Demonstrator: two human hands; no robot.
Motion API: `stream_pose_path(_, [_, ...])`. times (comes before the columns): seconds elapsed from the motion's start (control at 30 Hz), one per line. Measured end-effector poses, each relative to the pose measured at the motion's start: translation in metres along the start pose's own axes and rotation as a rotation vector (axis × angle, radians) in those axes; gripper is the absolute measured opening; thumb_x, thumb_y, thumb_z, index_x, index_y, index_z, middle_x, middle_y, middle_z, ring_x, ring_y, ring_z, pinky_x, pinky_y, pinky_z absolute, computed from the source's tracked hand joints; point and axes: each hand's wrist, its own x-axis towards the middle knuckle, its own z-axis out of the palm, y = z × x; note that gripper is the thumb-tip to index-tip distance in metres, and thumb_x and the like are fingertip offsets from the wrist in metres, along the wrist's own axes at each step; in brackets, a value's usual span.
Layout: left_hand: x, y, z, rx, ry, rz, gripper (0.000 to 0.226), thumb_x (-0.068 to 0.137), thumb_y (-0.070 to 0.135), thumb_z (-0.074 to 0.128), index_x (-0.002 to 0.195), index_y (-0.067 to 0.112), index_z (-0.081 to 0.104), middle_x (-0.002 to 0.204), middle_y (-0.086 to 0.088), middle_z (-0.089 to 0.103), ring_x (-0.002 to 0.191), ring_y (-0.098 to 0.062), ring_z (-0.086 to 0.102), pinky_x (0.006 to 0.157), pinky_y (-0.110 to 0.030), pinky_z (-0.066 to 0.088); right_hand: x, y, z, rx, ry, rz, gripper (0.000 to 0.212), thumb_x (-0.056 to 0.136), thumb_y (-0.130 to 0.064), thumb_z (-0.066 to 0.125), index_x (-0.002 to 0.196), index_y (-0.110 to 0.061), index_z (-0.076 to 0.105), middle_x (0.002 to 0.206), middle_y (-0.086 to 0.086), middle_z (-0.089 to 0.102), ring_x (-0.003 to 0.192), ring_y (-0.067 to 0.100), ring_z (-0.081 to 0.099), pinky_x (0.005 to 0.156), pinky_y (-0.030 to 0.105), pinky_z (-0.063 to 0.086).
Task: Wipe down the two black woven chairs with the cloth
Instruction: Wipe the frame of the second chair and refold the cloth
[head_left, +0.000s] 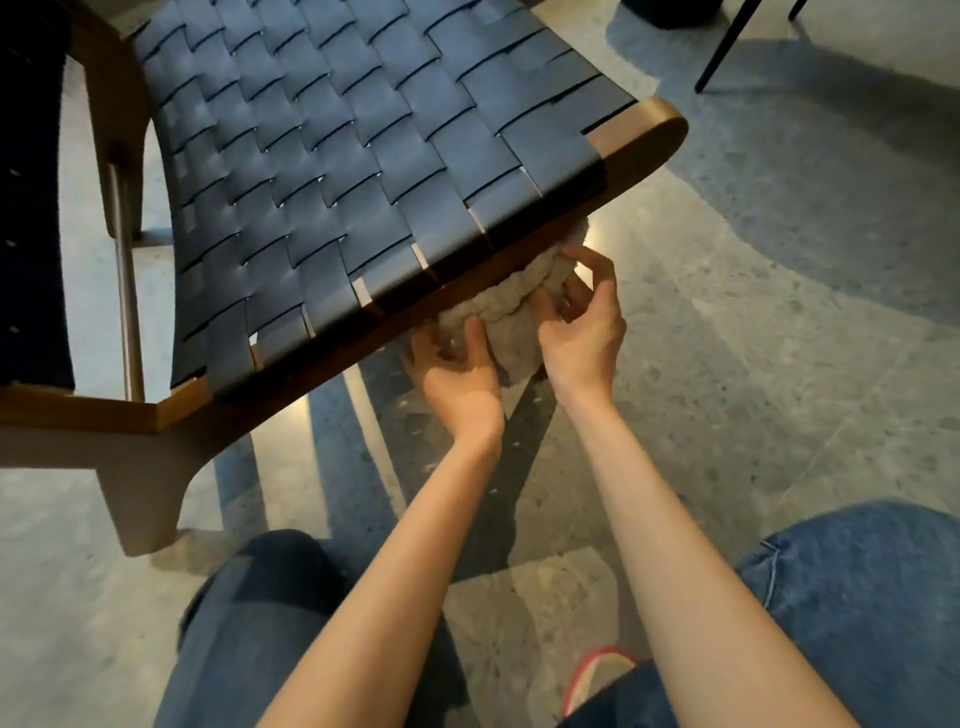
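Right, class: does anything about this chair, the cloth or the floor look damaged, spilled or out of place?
Nothing stands out. The woven seat looks whole, the floor shows shadows but no spill, and the left hand and right hand grip the bunched cloth against the wooden front rail.

Hands: left hand (457, 364) and right hand (582, 322), both bare. Forearms (675, 519): bare along the whole visible length. Legs: blue denim jeans (857, 582), loose-cut, shadowed darker at the left knee, pale seam stitching by the right knee. Footwear: one shoe (597, 675), pinkish-red rim, pale inside.
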Motion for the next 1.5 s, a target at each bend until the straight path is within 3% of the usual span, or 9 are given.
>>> stream_pose_path(0.23, [-0.005,-0.003,0.011,-0.181,-0.184,0.027,0.035,0.092,0.028,0.060,0.124,0.014,0.057,0.117,0.001,0.065,0.107,-0.007,0.061,0.093,-0.019,0.050,0.011,0.017,-0.009,-0.203,-0.181,0.022,0.047,0.090,-0.018,0.063,0.136,-0.024,0.052,0.122,-0.010,0.059,0.113,0.004,0.053,0.091,0.015,0.043])
stream_pose_path(0.4, [0.004,-0.010,0.022,-0.172,-0.161,0.101,0.016,0.092,0.012,0.061,0.108,0.012,0.060,0.097,0.007,0.066,0.086,0.007,0.063,0.084,-0.016,0.052,0.015,0.030,-0.014,-0.167,-0.212,-0.015,0.043,0.091,-0.011,0.062,0.134,-0.012,0.054,0.123,0.008,0.064,0.112,0.014,0.060,0.096,0.025,0.049])
stream_pose_path(0.57, [0.011,-0.041,0.038,-0.019,-0.179,0.182,0.023,0.091,0.011,0.062,0.113,0.005,0.061,0.101,-0.004,0.066,0.083,-0.003,0.059,0.073,-0.006,0.046,0.012,0.058,-0.018,-0.148,-0.251,0.041,0.048,0.093,-0.003,0.057,0.139,-0.011,0.047,0.131,0.009,0.060,0.119,0.013,0.056,0.100,0.020,0.045])
stream_pose_path(0.7, [0.019,-0.069,0.054,0.105,-0.192,0.124,0.028,0.092,0.015,0.061,0.118,0.003,0.059,0.104,-0.006,0.063,0.091,-0.013,0.057,0.067,-0.001,0.042,0.021,0.086,-0.020,-0.259,-0.305,0.180,0.052,0.093,0.002,0.047,0.143,-0.015,0.043,0.140,0.006,0.053,0.130,0.018,0.047,0.109,0.038,0.039])
stream_pose_path(0.9, [0.039,-0.097,0.071,0.328,-0.531,-0.151,0.042,0.096,0.023,0.055,0.133,0.006,0.046,0.129,-0.016,0.056,0.119,-0.031,0.053,0.100,-0.037,0.045,0.039,0.119,-0.030,-0.263,-0.394,0.390,0.063,0.086,0.016,0.035,0.143,-0.010,0.041,0.140,0.009,0.050,0.131,0.022,0.045,0.108,0.042,0.040])
stream_pose_path(1.03, [0.047,-0.096,0.077,0.420,-0.623,-0.209,0.051,0.095,0.029,0.055,0.140,0.010,0.038,0.137,-0.015,0.050,0.126,-0.033,0.047,0.105,-0.041,0.040,0.043,0.135,-0.035,-0.261,-0.441,0.510,0.065,0.087,0.018,0.032,0.141,-0.017,0.040,0.134,0.009,0.051,0.119,0.021,0.051,0.076,0.016,0.053])
stream_pose_path(1.1, [0.047,-0.096,0.077,0.427,-0.622,-0.239,0.052,0.095,0.030,0.057,0.139,0.010,0.038,0.136,-0.015,0.050,0.126,-0.033,0.047,0.105,-0.042,0.041,0.043,0.137,-0.035,-0.255,-0.430,0.538,0.064,0.088,0.018,0.033,0.141,-0.018,0.041,0.135,0.010,0.051,0.119,0.023,0.051,0.066,0.012,0.052])
stream_pose_path(1.27, [0.041,-0.094,0.073,0.399,-0.483,-0.245,0.041,0.095,0.028,0.057,0.128,0.006,0.050,0.127,-0.016,0.057,0.118,-0.033,0.053,0.096,-0.037,0.044,0.038,0.120,-0.035,-0.297,-0.382,0.458,0.059,0.090,0.011,0.041,0.142,-0.016,0.045,0.138,0.005,0.052,0.130,0.020,0.046,0.105,0.039,0.044])
stream_pose_path(1.5, [0.028,-0.069,0.050,0.282,-0.292,-0.036,0.030,0.092,0.029,0.061,0.109,0.005,0.063,0.113,-0.017,0.065,0.098,-0.028,0.061,0.080,-0.029,0.046,0.023,0.072,-0.020,-0.289,-0.230,0.334,0.053,0.089,0.009,0.050,0.137,-0.011,0.051,0.134,0.005,0.058,0.125,0.020,0.052,0.108,0.039,0.041])
